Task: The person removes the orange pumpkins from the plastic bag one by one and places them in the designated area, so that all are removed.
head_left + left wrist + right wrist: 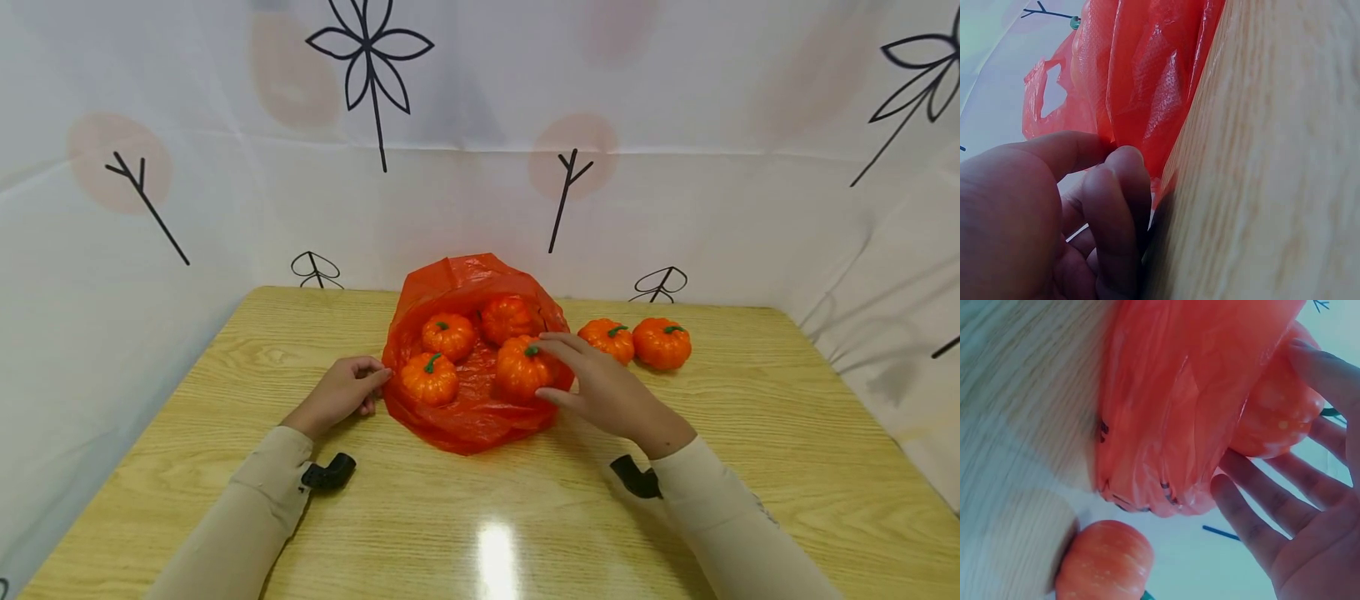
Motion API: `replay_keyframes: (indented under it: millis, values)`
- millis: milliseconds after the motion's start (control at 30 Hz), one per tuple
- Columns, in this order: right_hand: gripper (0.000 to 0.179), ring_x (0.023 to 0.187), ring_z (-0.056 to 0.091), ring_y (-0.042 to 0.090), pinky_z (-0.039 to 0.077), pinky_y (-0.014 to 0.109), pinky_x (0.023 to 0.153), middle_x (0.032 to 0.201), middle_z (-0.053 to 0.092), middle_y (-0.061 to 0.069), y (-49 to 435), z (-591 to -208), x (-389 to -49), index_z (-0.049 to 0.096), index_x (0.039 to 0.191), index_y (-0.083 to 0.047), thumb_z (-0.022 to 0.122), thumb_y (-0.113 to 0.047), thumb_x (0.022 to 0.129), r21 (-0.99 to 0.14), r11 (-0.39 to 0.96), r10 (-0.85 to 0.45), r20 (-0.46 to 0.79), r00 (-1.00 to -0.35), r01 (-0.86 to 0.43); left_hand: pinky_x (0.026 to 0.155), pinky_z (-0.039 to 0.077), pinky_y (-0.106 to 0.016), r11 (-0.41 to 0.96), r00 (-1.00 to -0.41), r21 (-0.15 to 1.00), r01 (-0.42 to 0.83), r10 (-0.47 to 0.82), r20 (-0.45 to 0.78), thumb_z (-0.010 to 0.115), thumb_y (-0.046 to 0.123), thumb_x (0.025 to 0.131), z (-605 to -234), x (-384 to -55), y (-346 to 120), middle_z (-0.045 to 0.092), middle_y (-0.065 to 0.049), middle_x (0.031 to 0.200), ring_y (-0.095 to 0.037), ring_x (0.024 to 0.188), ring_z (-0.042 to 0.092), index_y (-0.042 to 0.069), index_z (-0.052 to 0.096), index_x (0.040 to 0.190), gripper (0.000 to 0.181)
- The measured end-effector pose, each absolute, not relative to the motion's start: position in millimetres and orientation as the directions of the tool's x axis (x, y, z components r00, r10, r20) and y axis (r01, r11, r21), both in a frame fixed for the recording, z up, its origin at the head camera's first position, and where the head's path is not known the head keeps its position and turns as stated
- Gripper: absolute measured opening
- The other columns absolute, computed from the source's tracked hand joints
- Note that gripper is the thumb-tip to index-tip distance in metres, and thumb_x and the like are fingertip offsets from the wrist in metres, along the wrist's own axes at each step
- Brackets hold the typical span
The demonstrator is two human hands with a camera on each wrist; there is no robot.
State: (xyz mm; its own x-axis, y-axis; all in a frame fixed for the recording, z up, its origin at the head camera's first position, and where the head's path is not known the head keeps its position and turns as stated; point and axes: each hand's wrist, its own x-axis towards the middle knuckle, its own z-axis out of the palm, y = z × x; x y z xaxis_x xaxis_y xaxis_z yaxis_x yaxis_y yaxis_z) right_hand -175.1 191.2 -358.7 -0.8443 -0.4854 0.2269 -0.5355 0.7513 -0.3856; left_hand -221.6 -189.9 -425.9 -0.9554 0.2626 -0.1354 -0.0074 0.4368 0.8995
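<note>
A red plastic bag lies with its mouth spread wide on the table. Thumb and fingers of the left hand pinch the bag's left edge; the left wrist view shows the fingertips on the thin red plastic. Over the bag's right side, the right hand grips a small orange toy pumpkin with a green stem. In the right wrist view this pumpkin sits between thumb and fingers, partly behind the bag's rim. Three more pumpkins rest inside: one front left, one behind it, one at the back.
Two more pumpkins stand on the table right of the bag, one just behind the right hand and another beside it. The wooden table ends at a white patterned cloth at the back.
</note>
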Motion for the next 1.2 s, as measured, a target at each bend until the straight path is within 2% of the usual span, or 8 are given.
replay_keyframes:
  millis: [167, 367, 633, 700, 833, 867, 967, 1200]
  values:
    - [0.067, 0.104, 0.07, 0.03, 0.059, 0.046, 0.088, 0.152, 0.045, 0.012, 192, -356, -175, 0.048, 0.146, -0.014, 0.078, -0.031, 0.088, -0.385, 0.744, -0.477, 0.264, -0.838, -0.545, 0.055, 0.053, -0.028, 0.437, -0.954, 0.9, -0.002, 0.268, -0.132, 0.058, 0.028, 0.103, -426, -221, -191, 0.059, -0.006, 0.078, -0.013, 0.054, 0.054, 0.002, 0.065, 0.102, 0.027]
    - [0.066, 0.118, 0.064, 0.035, 0.057, 0.048, 0.092, 0.151, 0.046, 0.011, 195, -354, -176, 0.05, 0.144, -0.013, 0.079, -0.027, 0.087, -0.377, 0.738, -0.459, 0.328, -0.826, -0.559, 0.056, 0.053, -0.028, 0.437, -0.953, 0.899, -0.002, 0.27, -0.134, 0.058, 0.029, 0.103, -426, -221, -191, 0.059, -0.007, 0.079, -0.013, 0.054, 0.054, 0.002, 0.065, 0.101, 0.028]
    - [0.063, 0.085, 0.069, 0.029, 0.06, 0.041, 0.075, 0.147, 0.049, 0.011, 202, -354, -180, 0.053, 0.14, -0.011, 0.081, -0.024, 0.085, -0.339, 0.748, -0.393, 0.467, -0.792, -0.571, 0.056, 0.053, -0.028, 0.437, -0.953, 0.899, 0.002, 0.273, -0.131, 0.058, 0.029, 0.103, -426, -222, -191, 0.059, -0.007, 0.079, -0.013, 0.054, 0.054, 0.002, 0.065, 0.102, 0.028]
    - [0.063, 0.084, 0.069, 0.031, 0.06, 0.044, 0.075, 0.146, 0.049, 0.012, 204, -354, -181, 0.054, 0.14, -0.009, 0.082, -0.024, 0.085, -0.329, 0.758, -0.371, 0.493, -0.787, -0.563, 0.056, 0.053, -0.027, 0.438, -0.953, 0.899, 0.001, 0.272, -0.132, 0.058, 0.029, 0.103, -426, -222, -191, 0.059, -0.007, 0.079, -0.013, 0.054, 0.054, 0.002, 0.065, 0.102, 0.028]
    - [0.064, 0.094, 0.068, 0.037, 0.06, 0.048, 0.08, 0.146, 0.048, 0.015, 209, -353, -184, 0.053, 0.139, -0.005, 0.082, -0.021, 0.084, -0.324, 0.777, -0.325, 0.529, -0.784, -0.54, 0.056, 0.053, -0.027, 0.44, -0.954, 0.898, 0.002, 0.27, -0.131, 0.058, 0.028, 0.103, -426, -221, -191, 0.059, -0.007, 0.079, -0.013, 0.054, 0.054, 0.002, 0.065, 0.102, 0.027]
    - [0.064, 0.106, 0.066, 0.04, 0.059, 0.051, 0.083, 0.145, 0.049, 0.016, 210, -353, -185, 0.053, 0.139, -0.004, 0.082, -0.021, 0.084, -0.329, 0.781, -0.31, 0.534, -0.787, -0.531, 0.056, 0.053, -0.027, 0.442, -0.954, 0.897, 0.003, 0.27, -0.13, 0.058, 0.028, 0.103, -426, -221, -191, 0.059, -0.007, 0.079, -0.013, 0.054, 0.055, 0.002, 0.065, 0.102, 0.027]
    - [0.064, 0.117, 0.061, 0.042, 0.057, 0.053, 0.088, 0.145, 0.048, 0.017, 214, -354, -187, 0.052, 0.139, -0.003, 0.082, -0.019, 0.085, -0.353, 0.792, -0.264, 0.538, -0.801, -0.498, 0.056, 0.053, -0.027, 0.444, -0.955, 0.896, 0.002, 0.266, -0.129, 0.058, 0.028, 0.103, -426, -221, -191, 0.059, -0.007, 0.079, -0.013, 0.054, 0.055, 0.002, 0.065, 0.102, 0.027]
    - [0.06, 0.125, 0.054, 0.043, 0.052, 0.059, 0.093, 0.144, 0.047, 0.02, 224, -354, -189, 0.052, 0.138, -0.002, 0.08, -0.015, 0.086, -0.392, 0.8, -0.189, 0.554, -0.811, -0.454, 0.056, 0.053, -0.028, 0.448, -0.955, 0.894, 0.005, 0.267, -0.128, 0.059, 0.03, 0.102, -426, -220, -191, 0.059, -0.008, 0.08, -0.013, 0.054, 0.055, 0.002, 0.065, 0.102, 0.028]
